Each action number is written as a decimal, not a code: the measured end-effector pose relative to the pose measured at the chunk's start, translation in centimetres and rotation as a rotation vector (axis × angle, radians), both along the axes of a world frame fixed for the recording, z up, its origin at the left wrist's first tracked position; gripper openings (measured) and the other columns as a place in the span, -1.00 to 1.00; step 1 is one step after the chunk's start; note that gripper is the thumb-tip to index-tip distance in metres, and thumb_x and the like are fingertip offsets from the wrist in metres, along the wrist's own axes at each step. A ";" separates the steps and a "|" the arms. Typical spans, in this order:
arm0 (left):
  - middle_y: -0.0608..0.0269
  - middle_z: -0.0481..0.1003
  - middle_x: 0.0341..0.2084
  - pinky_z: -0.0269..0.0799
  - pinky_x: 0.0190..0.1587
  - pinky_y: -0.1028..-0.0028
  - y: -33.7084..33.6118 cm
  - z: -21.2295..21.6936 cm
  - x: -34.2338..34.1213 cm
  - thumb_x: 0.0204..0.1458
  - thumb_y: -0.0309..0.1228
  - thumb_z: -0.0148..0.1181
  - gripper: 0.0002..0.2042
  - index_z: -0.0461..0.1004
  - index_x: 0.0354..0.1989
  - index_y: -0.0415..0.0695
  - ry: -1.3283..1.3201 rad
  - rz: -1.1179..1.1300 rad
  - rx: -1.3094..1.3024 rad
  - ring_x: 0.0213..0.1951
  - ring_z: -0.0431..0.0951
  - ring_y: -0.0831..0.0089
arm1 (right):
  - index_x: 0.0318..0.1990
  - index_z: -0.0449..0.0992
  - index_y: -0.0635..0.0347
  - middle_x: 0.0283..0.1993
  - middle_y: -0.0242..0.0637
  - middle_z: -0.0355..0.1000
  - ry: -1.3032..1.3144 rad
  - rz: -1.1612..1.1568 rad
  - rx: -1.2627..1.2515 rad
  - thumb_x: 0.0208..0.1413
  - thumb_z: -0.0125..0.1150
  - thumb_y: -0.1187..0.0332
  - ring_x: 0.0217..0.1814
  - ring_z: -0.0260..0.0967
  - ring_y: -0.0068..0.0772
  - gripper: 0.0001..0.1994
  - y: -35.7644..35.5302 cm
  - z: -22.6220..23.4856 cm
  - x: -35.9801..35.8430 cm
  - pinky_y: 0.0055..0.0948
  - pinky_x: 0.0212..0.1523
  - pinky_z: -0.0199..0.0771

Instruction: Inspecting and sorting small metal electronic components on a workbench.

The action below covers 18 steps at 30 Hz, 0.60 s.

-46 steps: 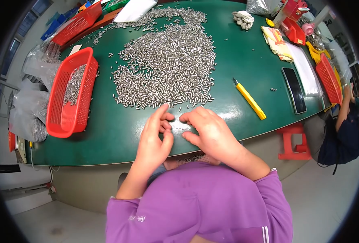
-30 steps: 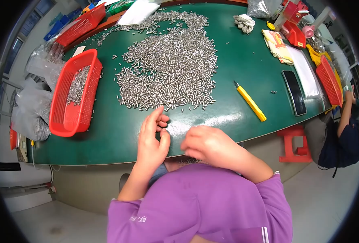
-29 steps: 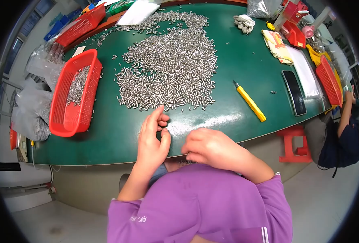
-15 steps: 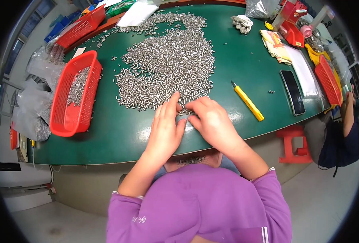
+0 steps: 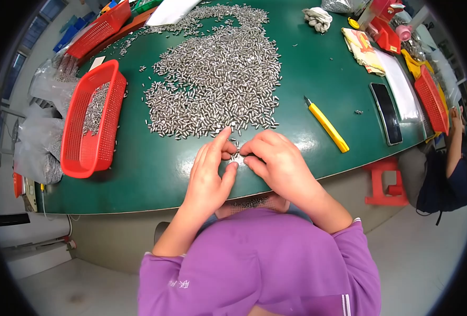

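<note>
A broad heap of small silvery metal pins [image 5: 217, 79] covers the middle of the green table. Just on the near side of it, a few loose pins [image 5: 237, 157] lie between my two hands. My left hand [image 5: 208, 171] has its index finger stretched toward the heap's edge, while its other fingers and thumb curl in at these pins. From the right, my right hand [image 5: 281, 160] closes thumb and fingers together on the same small group. How many pins each hand grips is hidden by the fingers.
Left of the heap stands a red plastic basket [image 5: 118, 100] partly filled with pins. A yellow utility knife [image 5: 328, 128] and a phone [image 5: 386, 114] lie to the right. A pinkish container with pins [image 5: 252, 202] sits at my lap. Another person's arm [image 5: 454, 137] shows far right.
Both hands have drawn back slightly from the heap toward me, with a few pins now apart from its near edge. The view has shifted a little.
</note>
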<state>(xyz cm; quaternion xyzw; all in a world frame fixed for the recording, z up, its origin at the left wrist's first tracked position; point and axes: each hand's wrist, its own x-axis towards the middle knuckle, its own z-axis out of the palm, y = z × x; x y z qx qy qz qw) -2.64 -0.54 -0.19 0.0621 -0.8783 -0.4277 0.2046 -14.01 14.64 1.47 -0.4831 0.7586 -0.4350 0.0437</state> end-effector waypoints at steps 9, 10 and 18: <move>0.16 0.50 -0.24 0.45 -0.03 0.28 0.0 -0.1 0.2 -0.06 -0.71 0.21 -0.29 0.23 0.37 -0.17 -0.004 -0.008 -0.009 -0.18 0.50 0.25 | -0.26 0.54 0.15 -0.23 -0.26 0.47 0.016 0.001 -0.001 -0.02 0.34 0.49 -0.14 0.45 -0.10 -0.84 0.0 -0.3 -0.2 -0.18 -0.10 0.48; 0.16 0.50 -0.24 0.45 -0.03 0.28 0.0 -0.1 0.1 -0.06 -0.71 0.21 -0.29 0.23 0.37 -0.17 0.004 -0.003 -0.010 -0.18 0.50 0.26 | -0.26 0.54 0.15 -0.23 -0.26 0.47 0.013 -0.001 0.001 -0.02 0.34 0.49 -0.14 0.45 -0.10 -0.84 0.0 -0.4 -0.2 -0.18 -0.10 0.48; 0.18 0.50 -0.29 0.43 -0.03 0.27 -0.1 0.0 0.3 -0.04 -0.73 0.16 -0.33 0.26 0.35 -0.17 -0.014 0.007 -0.029 -0.18 0.49 0.26 | -0.26 0.54 0.14 -0.26 -0.28 0.45 0.020 -0.007 0.040 -0.02 0.34 0.48 -0.16 0.45 -0.12 -0.85 -0.3 -0.4 -0.1 -0.19 -0.10 0.47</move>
